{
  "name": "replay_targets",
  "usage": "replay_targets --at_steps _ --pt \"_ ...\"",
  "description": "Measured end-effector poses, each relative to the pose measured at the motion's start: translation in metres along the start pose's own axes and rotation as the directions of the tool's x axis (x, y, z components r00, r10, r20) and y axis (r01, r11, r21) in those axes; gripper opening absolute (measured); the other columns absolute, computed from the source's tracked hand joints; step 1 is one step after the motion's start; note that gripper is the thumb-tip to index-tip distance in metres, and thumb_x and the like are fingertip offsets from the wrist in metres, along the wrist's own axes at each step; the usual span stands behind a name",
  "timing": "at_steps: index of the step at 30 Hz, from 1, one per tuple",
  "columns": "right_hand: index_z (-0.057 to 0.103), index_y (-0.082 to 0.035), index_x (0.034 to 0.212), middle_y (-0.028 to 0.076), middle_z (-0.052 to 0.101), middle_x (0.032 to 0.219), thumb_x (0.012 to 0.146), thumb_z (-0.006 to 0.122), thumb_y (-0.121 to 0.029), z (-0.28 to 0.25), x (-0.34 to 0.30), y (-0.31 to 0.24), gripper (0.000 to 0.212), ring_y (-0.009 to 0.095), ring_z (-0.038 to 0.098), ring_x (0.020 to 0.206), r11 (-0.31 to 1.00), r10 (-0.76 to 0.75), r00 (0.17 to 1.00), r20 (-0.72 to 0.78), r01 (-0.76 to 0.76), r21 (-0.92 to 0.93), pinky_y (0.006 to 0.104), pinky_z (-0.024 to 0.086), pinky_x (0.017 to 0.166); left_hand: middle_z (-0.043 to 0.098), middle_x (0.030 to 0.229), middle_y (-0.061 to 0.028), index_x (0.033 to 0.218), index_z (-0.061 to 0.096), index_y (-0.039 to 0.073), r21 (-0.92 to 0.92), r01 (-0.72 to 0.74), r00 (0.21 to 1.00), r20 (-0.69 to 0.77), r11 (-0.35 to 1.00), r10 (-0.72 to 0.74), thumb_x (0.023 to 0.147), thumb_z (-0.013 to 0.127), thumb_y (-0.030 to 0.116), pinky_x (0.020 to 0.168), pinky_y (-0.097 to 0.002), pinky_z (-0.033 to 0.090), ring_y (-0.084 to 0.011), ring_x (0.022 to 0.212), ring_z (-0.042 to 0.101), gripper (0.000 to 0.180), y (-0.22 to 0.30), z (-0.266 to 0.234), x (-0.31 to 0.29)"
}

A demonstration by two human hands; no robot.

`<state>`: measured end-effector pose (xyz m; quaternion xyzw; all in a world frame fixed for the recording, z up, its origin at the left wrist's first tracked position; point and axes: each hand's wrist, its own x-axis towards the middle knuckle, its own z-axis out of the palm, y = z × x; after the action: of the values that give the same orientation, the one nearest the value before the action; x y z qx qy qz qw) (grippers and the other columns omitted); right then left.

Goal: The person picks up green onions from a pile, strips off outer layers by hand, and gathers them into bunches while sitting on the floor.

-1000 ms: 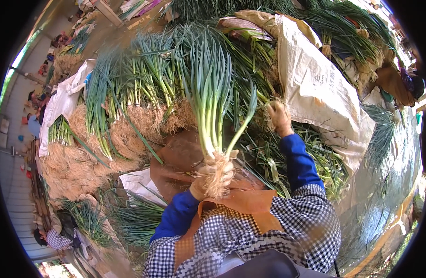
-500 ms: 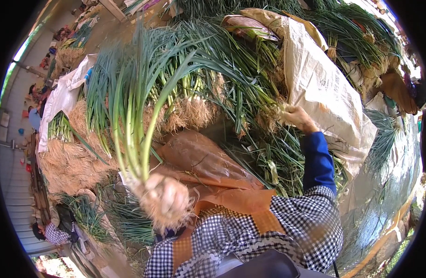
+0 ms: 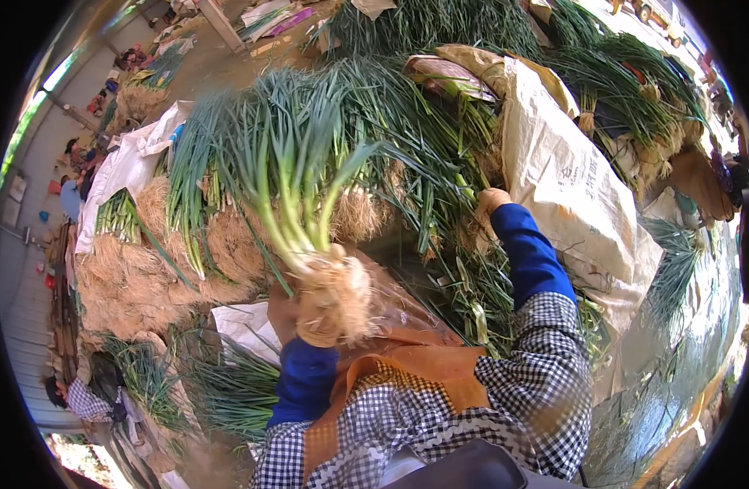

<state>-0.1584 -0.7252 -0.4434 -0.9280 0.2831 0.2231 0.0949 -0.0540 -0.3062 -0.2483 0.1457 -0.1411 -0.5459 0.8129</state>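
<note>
"Just above the lap, what does the left hand [image 3: 316, 319] have?"

"A bunch of green onions [image 3: 297, 216], gripped down at the root end; the pale, shaggy roots [image 3: 342, 285] are a bit blurred and cover much of the fingers"

"Which way does the bunch point?"

"Leaves away from the person, leaning a little to the left, so the green tops overlap the row of onions [image 3: 362, 216] lying beyond it"

"And the right hand [image 3: 494, 200]?"

"Out at the end of a stretched arm in a blue sleeve [image 3: 531, 248], against the stalks of the onion pile [image 3: 452, 138], just beside the big whitish sack [image 3: 566, 175]. Its fingers look bent, but I can't tell whether they're closed around a stalk or only touching"

"What's between the two hands?"

"Brown sheeting [image 3: 403, 297] spread in front of the body, then loose green leaves [image 3: 472, 306] heaped below the right forearm"

"Anything over on the left?"

"More onions with a thick mat of tan roots [image 3: 138, 285], a white sack [image 3: 130, 167] along their outer edge, and another heap of dark green leaves [image 3: 236, 391] near the left sleeve [image 3: 303, 379]. Further off, at the lower left, a person in a checked top [image 3: 89, 399]"
</note>
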Motion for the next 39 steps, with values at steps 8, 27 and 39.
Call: replay_targets --at_steps 8,27,39 --pt "0.057 0.002 0.104 0.003 0.057 0.064 0.079 0.061 -0.022 -0.126 -0.225 -0.047 0.035 0.010 0.050 0.053 -0.093 0.077 0.981 -0.178 0.185 0.978 0.0219 0.043 0.044 0.054 0.090 -0.0078 0.121 0.044 0.009 0.228 -0.260 0.912 0.376 0.938 0.162 0.082 0.061 0.015 0.058 -0.0269 0.054 -0.0177 0.071 0.056 0.044 0.093 0.007 0.006" --pt "0.054 -0.006 0.059 0.014 0.056 0.057 0.083 0.055 -0.036 0.034 -0.142 -0.177 0.038 0.031 0.056 0.057 0.939 0.096 0.756 -0.647 0.147 0.311 0.0379 0.041 0.051 0.059 0.101 -0.0091 0.108 0.053 0.002 0.071 0.257 0.833 -0.522 0.964 -0.184 0.082 0.052 0.001 0.084 -0.0368 0.048 -0.0229 0.093 0.058 0.026 -0.153 -0.122 0.005" --pt "0.064 -0.010 0.083 0.014 0.064 0.079 0.084 0.047 -0.042 0.090 -0.219 -0.047 0.036 0.032 0.062 0.079 0.974 0.213 0.973 0.086 -0.205 -0.096 0.0432 0.049 0.070 0.060 0.100 -0.0083 0.110 0.052 0.004 -0.058 0.149 0.821 -0.550 0.987 -0.156 0.080 0.053 0.001 0.084 -0.0384 0.049 -0.0237 0.092 0.059 0.030 -0.139 -0.124 0.004"
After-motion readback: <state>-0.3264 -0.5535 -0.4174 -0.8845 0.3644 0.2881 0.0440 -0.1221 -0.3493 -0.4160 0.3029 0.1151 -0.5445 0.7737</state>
